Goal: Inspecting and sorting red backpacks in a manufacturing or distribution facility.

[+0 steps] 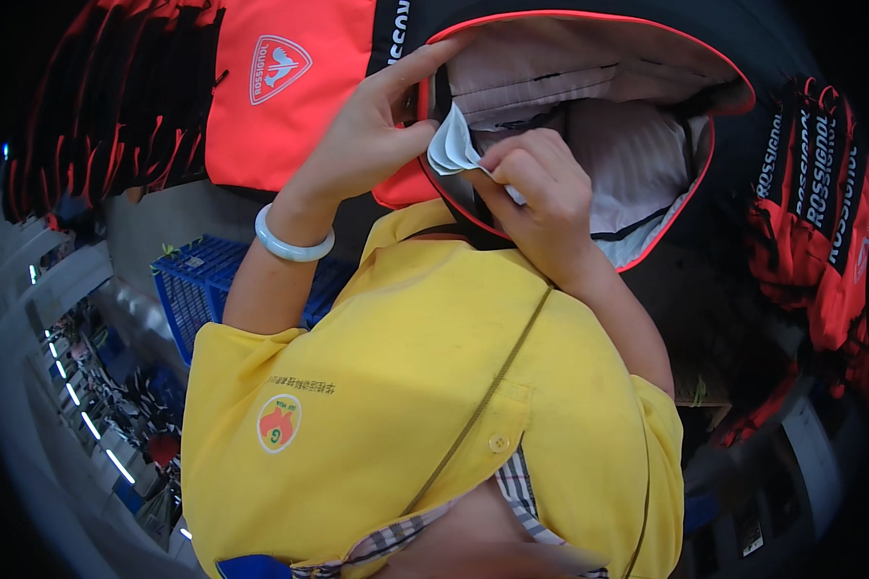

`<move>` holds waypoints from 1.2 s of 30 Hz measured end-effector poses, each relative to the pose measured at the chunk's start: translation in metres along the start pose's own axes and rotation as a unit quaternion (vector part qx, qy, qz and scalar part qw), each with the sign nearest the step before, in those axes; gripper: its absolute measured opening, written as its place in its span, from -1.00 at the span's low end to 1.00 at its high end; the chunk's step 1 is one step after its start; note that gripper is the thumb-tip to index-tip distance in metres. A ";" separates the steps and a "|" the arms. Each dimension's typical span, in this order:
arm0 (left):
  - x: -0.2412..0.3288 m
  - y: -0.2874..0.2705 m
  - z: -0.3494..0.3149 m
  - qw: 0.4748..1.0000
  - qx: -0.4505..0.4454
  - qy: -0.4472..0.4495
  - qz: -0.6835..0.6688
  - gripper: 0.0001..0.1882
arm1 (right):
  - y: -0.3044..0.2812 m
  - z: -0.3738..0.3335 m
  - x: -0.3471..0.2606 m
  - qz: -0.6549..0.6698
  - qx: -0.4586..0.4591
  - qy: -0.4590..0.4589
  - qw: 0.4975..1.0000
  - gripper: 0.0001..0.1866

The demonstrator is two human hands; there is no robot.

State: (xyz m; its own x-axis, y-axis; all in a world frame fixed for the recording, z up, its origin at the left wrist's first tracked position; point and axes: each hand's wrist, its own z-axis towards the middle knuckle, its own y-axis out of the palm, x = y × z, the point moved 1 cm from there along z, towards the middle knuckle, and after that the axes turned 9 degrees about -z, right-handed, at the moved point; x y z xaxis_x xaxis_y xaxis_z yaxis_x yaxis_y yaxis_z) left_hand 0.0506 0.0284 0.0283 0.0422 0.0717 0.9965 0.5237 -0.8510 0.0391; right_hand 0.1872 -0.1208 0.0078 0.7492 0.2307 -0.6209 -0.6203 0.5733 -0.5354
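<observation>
An open bag (637, 164) with a pale grey lining and bright red-orange edging gapes in front of me. At its left edge is my left hand (372, 130), its fingers curled over the rim and its thumb beside a white label (451, 145). The label has several thin leaves fanned out at the bag's near left edge. My right hand (543, 188) is closed in a pinch at the label's lower right end, over the near edge of the opening. A bit of white shows below its fingers.
A flat red-orange bag panel (285, 87) lies left of the open bag. Rows of black and red bags (116, 106) stand at the far left, with another stack (821, 193) at the right. A blue plastic crate (188, 289) sits below my left forearm.
</observation>
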 end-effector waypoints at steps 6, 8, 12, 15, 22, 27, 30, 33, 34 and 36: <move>0.006 0.003 0.002 0.999 -0.031 -0.039 -0.013 -0.25 | 0.001 0.002 -0.007 0.038 0.014 0.036 0.999 -0.65; 0.004 0.005 0.002 0.999 -0.031 0.006 -0.003 -0.25 | 0.000 0.002 -0.004 0.028 0.007 0.014 0.999 -0.64; 0.002 0.004 0.002 1.000 -0.031 0.006 0.001 -0.26 | -0.003 0.001 0.000 -0.012 -0.032 -0.033 0.999 -0.78; 0.005 0.008 0.001 0.999 -0.035 0.015 0.011 -0.26 | -0.007 0.003 0.001 -0.001 -0.032 -0.006 0.999 -0.77; 0.004 0.011 0.008 0.999 -0.020 0.024 0.026 -0.32 | -0.001 -0.010 0.012 0.098 0.093 0.239 0.962 -0.93; -0.018 0.015 0.016 0.992 0.084 0.059 0.074 -0.34 | -0.002 -0.019 0.027 0.031 0.022 0.192 0.981 -0.66; -0.012 0.030 0.028 0.988 0.136 0.074 -0.017 -0.33 | 0.009 -0.025 0.028 0.069 -0.070 0.250 0.963 -0.63; -0.013 0.035 0.034 0.983 0.163 0.064 -0.048 -0.26 | 0.012 -0.023 0.031 0.053 -0.053 0.256 0.964 -0.58; -0.012 0.036 0.035 0.979 0.184 0.089 0.027 -0.28 | 0.013 -0.022 0.032 0.031 -0.040 0.246 0.968 -0.53; -0.008 0.038 0.037 0.968 0.199 0.113 0.100 -0.30 | 0.019 -0.023 0.035 -0.001 -0.035 0.222 0.974 -0.47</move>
State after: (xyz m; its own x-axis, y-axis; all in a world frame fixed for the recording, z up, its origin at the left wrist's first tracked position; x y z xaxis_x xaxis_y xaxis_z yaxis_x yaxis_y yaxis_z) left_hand 0.1019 0.0147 0.0189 0.0128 -0.2274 0.9737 0.8130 -0.5645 -0.1426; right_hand 0.1962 -0.1199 -0.0369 0.5864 -0.1423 -0.7974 -0.6447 0.5140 -0.5658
